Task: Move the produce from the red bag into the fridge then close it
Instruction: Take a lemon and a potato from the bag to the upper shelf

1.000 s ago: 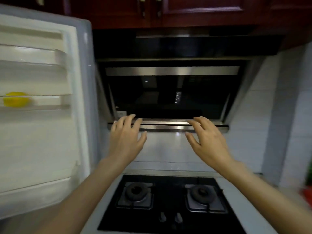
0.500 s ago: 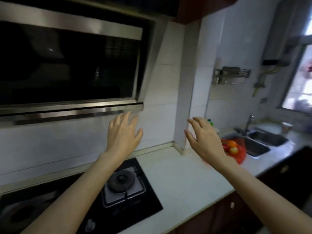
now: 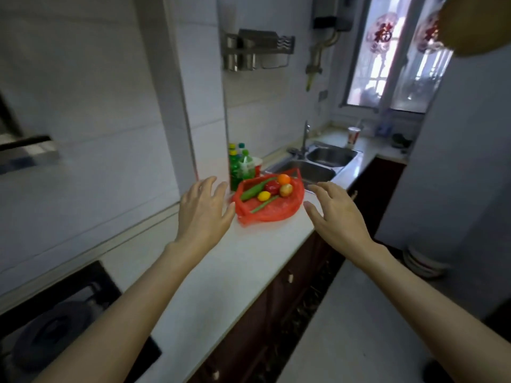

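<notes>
I saw the red bag (image 3: 269,201) lying open on the white counter (image 3: 221,272) just short of the sink (image 3: 309,170), its long axis running from 8 to 2 o'clock, mouth toward 1 o'clock. It lay between my hands: left hand (image 3: 203,210) at its 9 o'clock, right hand (image 3: 336,212) at its 3 o'clock, both spread and empty, neither touching it.

White tiled wall (image 3: 91,111), white counter (image 3: 221,275), double sink (image 3: 318,164), daylit window (image 3: 392,64) (red decals).
</notes>
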Tool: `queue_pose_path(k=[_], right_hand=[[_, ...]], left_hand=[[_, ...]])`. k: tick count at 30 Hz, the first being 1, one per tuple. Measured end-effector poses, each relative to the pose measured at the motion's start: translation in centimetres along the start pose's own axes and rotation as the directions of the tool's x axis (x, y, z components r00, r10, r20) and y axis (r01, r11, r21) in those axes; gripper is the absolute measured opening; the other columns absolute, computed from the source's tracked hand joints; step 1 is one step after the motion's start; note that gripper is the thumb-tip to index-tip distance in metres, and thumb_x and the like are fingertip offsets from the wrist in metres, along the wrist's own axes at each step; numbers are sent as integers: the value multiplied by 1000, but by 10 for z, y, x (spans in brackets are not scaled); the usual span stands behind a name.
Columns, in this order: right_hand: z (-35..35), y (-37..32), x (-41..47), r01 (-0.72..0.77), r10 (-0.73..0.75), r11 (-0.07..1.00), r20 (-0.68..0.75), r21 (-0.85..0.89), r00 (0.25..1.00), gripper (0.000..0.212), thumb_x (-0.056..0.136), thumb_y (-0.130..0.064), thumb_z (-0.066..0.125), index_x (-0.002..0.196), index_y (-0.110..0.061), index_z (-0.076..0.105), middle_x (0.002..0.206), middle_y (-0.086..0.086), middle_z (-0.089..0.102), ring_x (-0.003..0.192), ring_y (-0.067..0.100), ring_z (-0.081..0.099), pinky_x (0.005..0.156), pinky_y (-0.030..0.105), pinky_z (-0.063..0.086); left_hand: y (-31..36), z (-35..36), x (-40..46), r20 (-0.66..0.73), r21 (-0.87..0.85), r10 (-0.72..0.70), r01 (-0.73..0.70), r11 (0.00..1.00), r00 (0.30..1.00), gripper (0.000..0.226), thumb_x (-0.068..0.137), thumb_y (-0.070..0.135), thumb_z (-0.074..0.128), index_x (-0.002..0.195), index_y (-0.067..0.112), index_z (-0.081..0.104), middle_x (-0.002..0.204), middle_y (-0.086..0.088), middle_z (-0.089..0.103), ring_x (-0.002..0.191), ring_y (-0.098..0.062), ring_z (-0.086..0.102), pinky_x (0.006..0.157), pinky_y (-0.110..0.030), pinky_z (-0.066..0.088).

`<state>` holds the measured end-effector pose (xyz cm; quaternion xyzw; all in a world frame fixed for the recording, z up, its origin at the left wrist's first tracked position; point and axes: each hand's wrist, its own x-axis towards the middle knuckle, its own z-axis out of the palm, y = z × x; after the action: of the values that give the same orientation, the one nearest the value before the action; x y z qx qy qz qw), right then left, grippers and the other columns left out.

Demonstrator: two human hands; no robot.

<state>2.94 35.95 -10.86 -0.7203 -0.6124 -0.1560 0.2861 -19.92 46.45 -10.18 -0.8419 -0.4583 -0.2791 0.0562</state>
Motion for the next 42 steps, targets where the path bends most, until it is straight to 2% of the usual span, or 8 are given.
queue_pose_path(k=[8,12,17,22,25,27,33,42], right_hand=[[18,138,9,-32,33,999,101,-13,994,46,93,-35,43,126,-5,53,121,13,56,118,29,48,101,39,39],[44,185,25,-36,32,999,165,16,986,43,94,-30,51,128,-4,52,123,15,55,120,30,46,103,42,39],[94,223,62,8,-21,998,232,57,973,43,94,-30,50,129,-5,52,124,15,55,119,31,47,103,42,39],[146,244,128,82,-105,991,254,102,961,44,92,-33,46,125,-5,55,120,15,59,115,31,51,98,41,41],[176,258,178,124,-157,984,298,126,942,46,93,-37,41,126,-8,54,122,12,57,118,29,49,101,41,40],[196,267,205,144,-182,980,316,139,931,47,93,-39,39,128,-10,52,125,10,56,120,27,47,103,42,40],[259,293,255,153,-217,968,355,199,910,39,96,-34,46,129,-13,50,130,8,52,124,25,43,103,39,35],[377,345,322,215,-379,910,499,355,779,42,93,-31,50,132,-14,48,133,6,49,123,24,43,103,38,38]], left_hand=[[98,94,56,83,-7,37,-37,999,996,45,88,35,55,128,13,52,133,-11,51,122,-32,45,97,-45,39],[117,136,69,147,6,-3,2,1000,989,43,87,32,58,124,11,55,127,-13,54,116,-34,48,91,-45,42],[116,188,92,215,19,-77,74,997,974,46,85,29,61,127,12,53,129,-14,53,116,-35,49,90,-45,43],[99,242,143,203,34,-150,146,989,968,43,86,32,58,124,11,56,127,-14,54,112,-35,52,89,-45,45],[87,268,178,187,29,-207,206,978,960,46,85,36,49,123,12,56,127,-12,55,112,-34,52,89,-44,45],[80,283,198,192,45,-238,234,971,952,44,87,34,52,125,12,54,130,-11,53,116,-33,49,92,-44,44],[69,326,238,251,98,-305,290,952,918,48,87,35,53,129,12,51,132,-10,50,119,-31,46,96,-44,42],[67,410,277,221,152,-556,535,831,801,44,84,28,59,123,9,56,127,-14,54,111,-36,52,90,-46,47]])
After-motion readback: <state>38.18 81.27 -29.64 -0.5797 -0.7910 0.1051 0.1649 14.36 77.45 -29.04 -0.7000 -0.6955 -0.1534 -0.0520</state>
